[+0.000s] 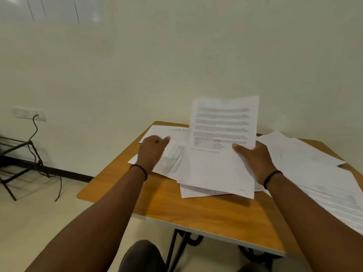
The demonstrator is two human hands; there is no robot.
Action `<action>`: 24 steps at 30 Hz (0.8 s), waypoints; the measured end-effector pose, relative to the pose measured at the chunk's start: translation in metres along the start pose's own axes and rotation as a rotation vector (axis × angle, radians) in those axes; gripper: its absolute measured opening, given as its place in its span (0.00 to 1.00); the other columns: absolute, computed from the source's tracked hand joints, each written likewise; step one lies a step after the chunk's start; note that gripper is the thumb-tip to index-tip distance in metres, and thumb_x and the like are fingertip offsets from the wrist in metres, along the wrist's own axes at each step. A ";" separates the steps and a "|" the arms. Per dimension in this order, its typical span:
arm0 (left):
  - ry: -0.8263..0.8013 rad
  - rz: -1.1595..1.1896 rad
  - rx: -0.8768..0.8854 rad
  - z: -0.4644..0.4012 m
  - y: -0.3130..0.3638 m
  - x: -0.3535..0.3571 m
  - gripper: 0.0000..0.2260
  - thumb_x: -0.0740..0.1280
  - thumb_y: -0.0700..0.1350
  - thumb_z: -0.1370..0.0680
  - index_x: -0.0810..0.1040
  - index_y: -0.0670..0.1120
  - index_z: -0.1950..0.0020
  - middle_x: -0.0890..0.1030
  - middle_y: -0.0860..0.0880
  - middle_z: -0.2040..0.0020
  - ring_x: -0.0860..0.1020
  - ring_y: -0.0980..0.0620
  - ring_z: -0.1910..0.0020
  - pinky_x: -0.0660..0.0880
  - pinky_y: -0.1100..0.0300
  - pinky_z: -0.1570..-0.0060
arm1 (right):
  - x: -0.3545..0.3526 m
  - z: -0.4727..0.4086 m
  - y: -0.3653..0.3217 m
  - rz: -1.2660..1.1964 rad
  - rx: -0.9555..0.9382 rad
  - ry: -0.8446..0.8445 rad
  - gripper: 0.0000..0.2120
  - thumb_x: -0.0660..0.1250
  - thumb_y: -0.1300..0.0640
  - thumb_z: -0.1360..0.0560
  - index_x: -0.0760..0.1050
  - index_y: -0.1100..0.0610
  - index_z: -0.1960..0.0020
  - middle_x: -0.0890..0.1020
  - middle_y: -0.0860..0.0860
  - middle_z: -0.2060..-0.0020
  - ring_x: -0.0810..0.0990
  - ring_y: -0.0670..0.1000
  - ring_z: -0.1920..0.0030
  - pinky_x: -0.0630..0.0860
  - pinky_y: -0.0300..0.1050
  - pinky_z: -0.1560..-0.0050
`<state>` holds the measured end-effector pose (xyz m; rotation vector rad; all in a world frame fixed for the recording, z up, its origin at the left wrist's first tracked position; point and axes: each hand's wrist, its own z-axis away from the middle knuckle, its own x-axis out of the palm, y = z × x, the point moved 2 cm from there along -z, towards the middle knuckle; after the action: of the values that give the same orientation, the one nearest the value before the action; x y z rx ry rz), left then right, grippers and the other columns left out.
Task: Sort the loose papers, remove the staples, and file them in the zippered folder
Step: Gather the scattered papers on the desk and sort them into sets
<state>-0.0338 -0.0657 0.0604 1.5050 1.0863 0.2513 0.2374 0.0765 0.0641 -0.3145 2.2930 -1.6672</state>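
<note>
The right hand (253, 160) pinches a printed sheet (222, 146) upright above the pile (206, 190) on the table (196, 209), the left hand (152, 149) curls loosely on papers, best pinning them while lifting slowly.

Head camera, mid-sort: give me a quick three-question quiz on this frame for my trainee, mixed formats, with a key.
1. True or false: the right hand holds a printed sheet lifted off the wooden table.
2. Multiple choice: where is the left hand?
A. Hanging below the table
B. Over the papers on the left of the table
C. On the wall socket
3. Fill in: each wrist wears a thin ____ band.

Key: 1 true; 2 B; 3 black.
</note>
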 end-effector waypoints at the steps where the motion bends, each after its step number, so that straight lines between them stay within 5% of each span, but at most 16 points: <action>1: 0.038 -0.097 -0.037 -0.003 -0.013 -0.004 0.20 0.68 0.51 0.20 0.71 0.42 0.68 0.74 0.43 0.69 0.72 0.50 0.67 0.69 0.56 0.63 | -0.001 0.001 0.006 0.020 0.023 -0.022 0.12 0.71 0.59 0.23 0.79 0.51 0.40 0.83 0.41 0.51 0.82 0.40 0.52 0.77 0.32 0.58; 4: -0.028 -0.349 -0.061 -0.004 -0.035 -0.001 0.17 0.72 0.47 0.23 0.72 0.45 0.69 0.75 0.47 0.69 0.79 0.45 0.63 0.73 0.56 0.59 | -0.002 0.000 0.027 0.069 0.094 -0.026 0.15 0.71 0.59 0.23 0.78 0.53 0.37 0.83 0.47 0.47 0.82 0.46 0.49 0.77 0.38 0.53; 6: -0.114 -0.512 -0.039 0.001 -0.035 0.017 0.11 0.72 0.52 0.23 0.80 0.44 0.58 0.82 0.47 0.60 0.81 0.47 0.57 0.78 0.56 0.54 | -0.002 -0.003 0.040 0.086 0.126 0.021 0.14 0.72 0.59 0.24 0.79 0.54 0.39 0.84 0.49 0.45 0.82 0.48 0.49 0.77 0.41 0.51; 10: -0.191 -0.691 -0.019 0.008 -0.031 0.068 0.18 0.70 0.61 0.24 0.79 0.46 0.51 0.82 0.47 0.53 0.80 0.47 0.53 0.80 0.53 0.50 | -0.009 -0.005 0.057 0.156 0.151 0.065 0.13 0.71 0.59 0.24 0.80 0.54 0.40 0.83 0.51 0.45 0.82 0.52 0.47 0.78 0.45 0.48; 15: -0.204 -0.685 -0.158 -0.004 -0.022 0.098 0.28 0.72 0.66 0.29 0.77 0.44 0.41 0.80 0.44 0.45 0.80 0.43 0.47 0.79 0.49 0.45 | -0.042 -0.007 0.066 0.213 0.204 0.061 0.12 0.73 0.57 0.25 0.81 0.51 0.42 0.84 0.48 0.47 0.83 0.53 0.47 0.79 0.52 0.41; 19: -0.140 -0.882 -0.135 -0.004 -0.022 0.106 0.37 0.69 0.71 0.30 0.71 0.45 0.32 0.72 0.41 0.33 0.69 0.39 0.32 0.67 0.43 0.35 | -0.056 0.003 0.077 0.245 0.222 0.088 0.10 0.73 0.57 0.25 0.82 0.50 0.44 0.84 0.47 0.50 0.83 0.52 0.47 0.79 0.50 0.43; 24: -0.204 -0.792 -0.156 -0.008 -0.036 0.111 0.31 0.64 0.69 0.26 0.73 0.47 0.33 0.77 0.43 0.35 0.71 0.39 0.32 0.64 0.41 0.32 | -0.052 0.006 0.079 0.323 0.201 0.058 0.09 0.72 0.55 0.24 0.81 0.51 0.44 0.83 0.46 0.51 0.82 0.49 0.52 0.79 0.44 0.50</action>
<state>0.0034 0.0162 -0.0149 0.8488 1.3684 -0.3541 0.2877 0.1132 -0.0078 0.1429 2.0572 -1.7323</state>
